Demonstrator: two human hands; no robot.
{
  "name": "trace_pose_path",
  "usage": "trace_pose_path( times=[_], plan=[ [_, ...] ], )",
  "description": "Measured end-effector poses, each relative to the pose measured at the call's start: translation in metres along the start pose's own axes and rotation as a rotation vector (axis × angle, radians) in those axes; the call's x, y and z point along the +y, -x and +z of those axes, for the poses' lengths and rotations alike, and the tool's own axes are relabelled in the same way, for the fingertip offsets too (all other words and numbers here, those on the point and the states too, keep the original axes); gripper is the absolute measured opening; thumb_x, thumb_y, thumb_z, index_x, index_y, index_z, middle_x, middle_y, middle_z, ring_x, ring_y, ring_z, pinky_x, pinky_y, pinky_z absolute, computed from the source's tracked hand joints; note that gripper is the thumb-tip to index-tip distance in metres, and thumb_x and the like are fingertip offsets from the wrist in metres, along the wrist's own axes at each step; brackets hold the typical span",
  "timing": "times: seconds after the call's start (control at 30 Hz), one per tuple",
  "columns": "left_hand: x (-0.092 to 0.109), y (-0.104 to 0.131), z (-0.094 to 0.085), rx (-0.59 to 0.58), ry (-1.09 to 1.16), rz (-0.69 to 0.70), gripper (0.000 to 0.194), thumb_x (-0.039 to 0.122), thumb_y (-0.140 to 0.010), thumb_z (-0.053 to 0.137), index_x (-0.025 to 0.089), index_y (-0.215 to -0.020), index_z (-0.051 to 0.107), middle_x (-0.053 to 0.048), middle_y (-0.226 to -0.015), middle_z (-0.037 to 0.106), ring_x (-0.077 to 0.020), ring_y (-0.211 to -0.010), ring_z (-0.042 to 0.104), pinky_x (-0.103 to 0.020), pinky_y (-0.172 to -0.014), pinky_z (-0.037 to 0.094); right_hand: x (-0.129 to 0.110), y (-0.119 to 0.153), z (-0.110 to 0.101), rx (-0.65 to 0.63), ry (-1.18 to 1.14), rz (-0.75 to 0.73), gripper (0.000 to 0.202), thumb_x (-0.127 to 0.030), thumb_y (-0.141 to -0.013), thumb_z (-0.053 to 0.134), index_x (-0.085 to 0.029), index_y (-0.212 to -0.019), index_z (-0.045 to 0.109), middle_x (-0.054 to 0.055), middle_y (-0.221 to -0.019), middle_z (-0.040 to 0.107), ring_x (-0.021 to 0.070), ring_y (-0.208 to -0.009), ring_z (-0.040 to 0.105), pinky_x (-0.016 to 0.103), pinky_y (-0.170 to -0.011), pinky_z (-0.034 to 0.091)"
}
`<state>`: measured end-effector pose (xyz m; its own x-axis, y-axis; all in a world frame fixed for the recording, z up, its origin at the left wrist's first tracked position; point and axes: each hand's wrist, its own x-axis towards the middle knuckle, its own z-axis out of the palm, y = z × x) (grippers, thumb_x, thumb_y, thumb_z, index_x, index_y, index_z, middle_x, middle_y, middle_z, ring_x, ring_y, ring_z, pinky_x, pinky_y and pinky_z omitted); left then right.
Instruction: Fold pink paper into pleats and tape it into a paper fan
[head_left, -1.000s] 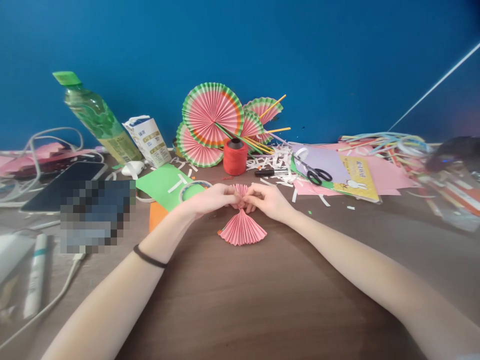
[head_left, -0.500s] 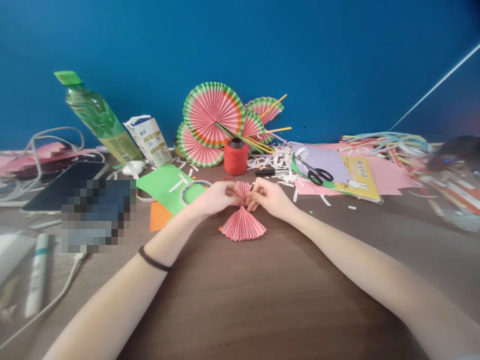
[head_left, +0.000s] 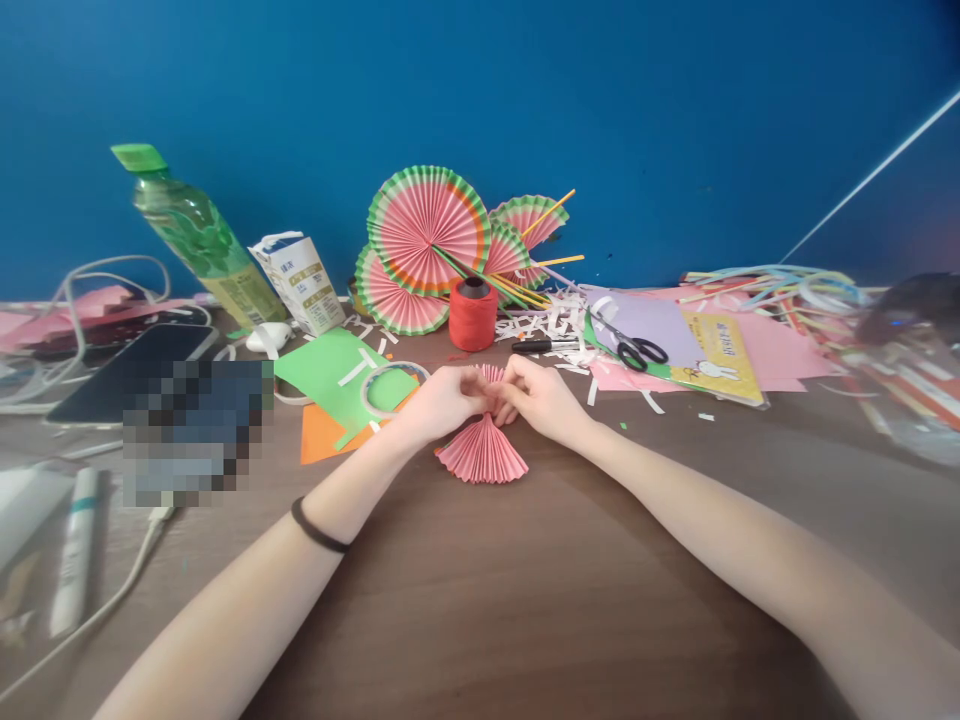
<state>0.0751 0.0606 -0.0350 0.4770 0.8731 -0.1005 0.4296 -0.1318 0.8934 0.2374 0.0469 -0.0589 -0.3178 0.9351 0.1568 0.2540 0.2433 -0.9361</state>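
Observation:
A pleated pink paper [head_left: 484, 452] is pinched in at its middle and fans out toward me, with a smaller fanned part showing behind my fingers. My left hand [head_left: 452, 398] closes on its narrow middle from the left. From the right, my right hand [head_left: 534, 397] grips the same spot, fingertips close to those of the left. Whether a thread runs between the fingers is too small to tell. Just beyond the hands stands a spool of red thread [head_left: 472, 318].
Finished paper fans [head_left: 429, 232] lean at the blue wall. Black scissors [head_left: 639, 352], a black marker [head_left: 534, 346] and paper scraps lie right of the spool. Left are a tape roll [head_left: 375, 392], green paper [head_left: 319, 365], a carton [head_left: 304, 285] and a green bottle [head_left: 199, 235].
My left hand and wrist have shifted slightly right. The near part of the pink paper has swung a little to the left. My right hand has barely moved.

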Motion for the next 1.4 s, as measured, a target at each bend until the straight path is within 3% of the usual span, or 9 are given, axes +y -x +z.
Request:
trace_pose_path(
  times=[0.67, 0.83, 1.0, 1.17, 1.27, 1.4],
  plan=[
    [0.003, 0.000, -0.006, -0.139, -0.026, 0.028, 0.018, 0.023, -0.068, 0.057, 0.015, -0.081, 0.066, -0.003, -0.081, 0.070, -0.0156, -0.075, 0.062, -0.026, -0.073, 0.046, -0.001, -0.001, 0.005, 0.080, 0.070, 0.028, 0.030, -0.040, -0.081, 0.054, -0.022, -0.067, 0.035, -0.006, -0.048, 0.057, 0.0143, -0.044, 0.062, 0.023, -0.041, 0.050],
    [0.002, -0.001, -0.006, -0.106, -0.006, 0.014, 0.017, 0.028, -0.068, 0.059, 0.014, -0.078, 0.064, -0.002, -0.077, 0.069, -0.0151, -0.073, 0.061, -0.027, -0.073, 0.046, 0.000, -0.002, 0.005, 0.060, 0.021, 0.014, 0.032, -0.046, -0.079, 0.055, -0.022, -0.068, 0.036, -0.006, -0.049, 0.058, 0.0138, -0.045, 0.062, 0.022, -0.041, 0.050],
    [-0.004, -0.004, -0.010, -0.129, 0.017, -0.007, 0.013, 0.027, -0.068, 0.059, 0.015, -0.071, 0.063, -0.002, -0.074, 0.067, -0.0138, -0.071, 0.060, -0.026, -0.073, 0.045, 0.002, -0.003, 0.001, -0.013, -0.130, 0.030, 0.032, -0.050, -0.085, 0.042, -0.020, -0.071, 0.039, -0.003, -0.054, 0.060, 0.0125, -0.047, 0.063, 0.020, -0.041, 0.048],
    [-0.004, -0.003, -0.014, -0.132, 0.037, -0.028, 0.011, 0.026, -0.066, 0.061, 0.016, -0.071, 0.062, 0.000, -0.073, 0.065, -0.0125, -0.070, 0.059, -0.025, -0.073, 0.045, 0.003, -0.007, -0.005, -0.097, -0.256, 0.094, 0.021, -0.036, -0.088, 0.039, -0.019, -0.082, 0.047, -0.001, -0.056, 0.062, 0.0128, -0.049, 0.064, 0.020, -0.043, 0.048],
    [-0.003, -0.002, -0.015, -0.134, 0.058, -0.041, 0.012, 0.026, -0.066, 0.062, 0.016, -0.071, 0.062, -0.001, -0.073, 0.065, -0.0127, -0.071, 0.059, -0.026, -0.074, 0.045, 0.005, -0.009, -0.009, -0.150, -0.277, 0.107, 0.006, -0.022, -0.082, 0.044, -0.018, -0.084, 0.048, -0.001, -0.059, 0.064, 0.0127, -0.050, 0.064, 0.020, -0.046, 0.049],
    [-0.004, -0.002, -0.016, -0.141, 0.081, -0.040, 0.014, 0.027, -0.066, 0.063, 0.015, -0.073, 0.062, -0.001, -0.075, 0.065, -0.0126, -0.073, 0.059, -0.026, -0.075, 0.045, 0.005, -0.008, -0.013, -0.202, -0.232, 0.072, 0.005, -0.015, -0.075, 0.050, -0.016, -0.079, 0.050, 0.000, -0.063, 0.065, 0.0115, -0.051, 0.063, 0.021, -0.049, 0.048]
  ],
)
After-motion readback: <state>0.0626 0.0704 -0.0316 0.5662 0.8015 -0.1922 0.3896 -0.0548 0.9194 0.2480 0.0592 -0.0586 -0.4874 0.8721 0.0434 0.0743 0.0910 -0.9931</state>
